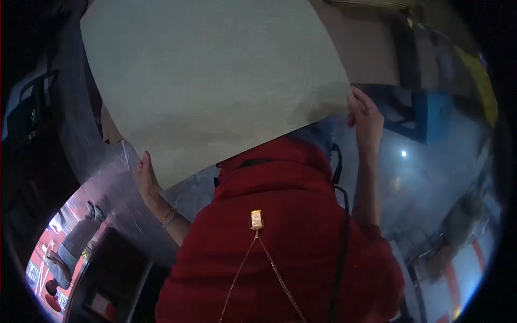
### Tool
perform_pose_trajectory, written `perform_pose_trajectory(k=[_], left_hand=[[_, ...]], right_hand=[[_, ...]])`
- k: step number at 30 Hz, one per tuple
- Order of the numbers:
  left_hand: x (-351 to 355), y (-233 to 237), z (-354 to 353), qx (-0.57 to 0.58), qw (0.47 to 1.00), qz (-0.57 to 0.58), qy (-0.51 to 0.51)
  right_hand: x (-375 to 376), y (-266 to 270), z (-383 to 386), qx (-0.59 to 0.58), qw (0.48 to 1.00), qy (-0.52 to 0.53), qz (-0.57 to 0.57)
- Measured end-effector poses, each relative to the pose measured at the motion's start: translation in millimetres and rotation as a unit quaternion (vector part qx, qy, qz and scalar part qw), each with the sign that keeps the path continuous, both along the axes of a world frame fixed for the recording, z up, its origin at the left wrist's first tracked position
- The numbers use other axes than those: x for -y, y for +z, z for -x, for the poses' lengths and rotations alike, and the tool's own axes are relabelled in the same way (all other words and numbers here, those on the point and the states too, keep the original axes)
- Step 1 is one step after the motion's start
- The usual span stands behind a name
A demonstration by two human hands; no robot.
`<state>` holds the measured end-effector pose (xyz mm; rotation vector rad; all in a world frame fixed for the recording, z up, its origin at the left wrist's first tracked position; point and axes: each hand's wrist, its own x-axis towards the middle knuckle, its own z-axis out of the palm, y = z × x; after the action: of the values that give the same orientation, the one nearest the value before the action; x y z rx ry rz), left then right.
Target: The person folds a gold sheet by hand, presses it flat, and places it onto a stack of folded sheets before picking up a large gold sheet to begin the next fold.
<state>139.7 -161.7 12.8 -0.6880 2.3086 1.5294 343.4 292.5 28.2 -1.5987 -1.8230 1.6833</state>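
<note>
A large pale sheet [215, 70] fills the upper middle of the frame, its lower edge slanting up toward the right. The person's left grip [146, 176] holds it near the lower left corner, a bracelet [167, 215] on that wrist; the right grip [369, 118] holds its right edge. Lower centre, a gold pendant [256, 219] lies against a red top [291, 264]. Another person [70, 247] appears sideways at lower left.
</note>
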Motion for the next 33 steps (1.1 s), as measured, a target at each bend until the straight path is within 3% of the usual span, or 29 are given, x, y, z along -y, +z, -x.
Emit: perform_pose_trajectory(k=[3,6,8,10,12,15,17,18,21,22,23,24,25,27,29,30,31,32,33], left_hand=[[10,-8,3,-0.008,0.999,-0.046,-0.025],[-22,25,0,0.054,0.997,-0.049,-0.016],[-14,16,3,0.041,0.997,-0.059,-0.013],[-8,17,8,0.048,0.994,0.079,-0.064],[-16,26,5,0.053,0.996,-0.009,-0.068],[-11,25,5,0.083,0.995,-0.002,-0.061],[-4,24,3,0.073,0.995,-0.046,-0.053],[-4,23,4,0.068,0.991,-0.094,-0.062],[0,18,2,0.026,0.993,-0.085,-0.076],[3,14,3,0.017,0.994,-0.067,-0.088],[2,14,2,0.019,0.988,-0.135,-0.07],[4,12,0,0.004,0.986,-0.145,-0.078],[7,9,-1,0.023,0.985,-0.156,-0.071],[8,10,-2,0.025,0.982,-0.175,-0.073],[5,16,0,0.056,0.974,-0.206,-0.07],[10,13,0,0.037,0.974,-0.21,-0.078],[12,9,-1,0.048,0.974,-0.212,-0.072],[12,7,-1,0.06,0.973,-0.213,-0.067],[7,13,-1,0.048,0.973,-0.216,-0.073]], right_hand=[[-4,-9,-7,-0.045,0.998,0.031,-0.002],[-7,-9,-5,0.011,1.0,0.022,-0.01],[-8,-9,-5,0.03,0.998,0.04,-0.038],[-13,-13,-4,0.036,0.996,0.064,-0.056],[-25,-23,-9,0.038,0.996,0.06,-0.063],[-22,-22,-5,-0.013,0.997,0.041,-0.07],[-27,-18,-10,-0.001,0.99,0.102,-0.093],[-37,-28,-19,-0.044,0.984,0.132,-0.115],[-63,-45,-33,-0.132,0.96,0.21,-0.132],[-62,-43,-28,-0.185,0.971,0.148,-0.026],[-61,-41,-26,-0.235,0.965,0.086,0.082],[-82,-53,-32,-0.31,0.918,0.139,0.203],[-81,-51,-27,-0.323,0.916,0.141,0.189],[-76,-48,-17,-0.181,0.957,0.223,-0.037],[-84,-44,-12,-0.183,0.947,0.252,-0.08],[-73,-31,-1,-0.136,0.896,0.358,-0.225],[-70,-22,6,-0.077,0.814,0.449,-0.361],[-93,-40,7,-0.008,0.812,0.467,-0.349],[-107,-53,16,-0.015,0.812,0.46,-0.358]])
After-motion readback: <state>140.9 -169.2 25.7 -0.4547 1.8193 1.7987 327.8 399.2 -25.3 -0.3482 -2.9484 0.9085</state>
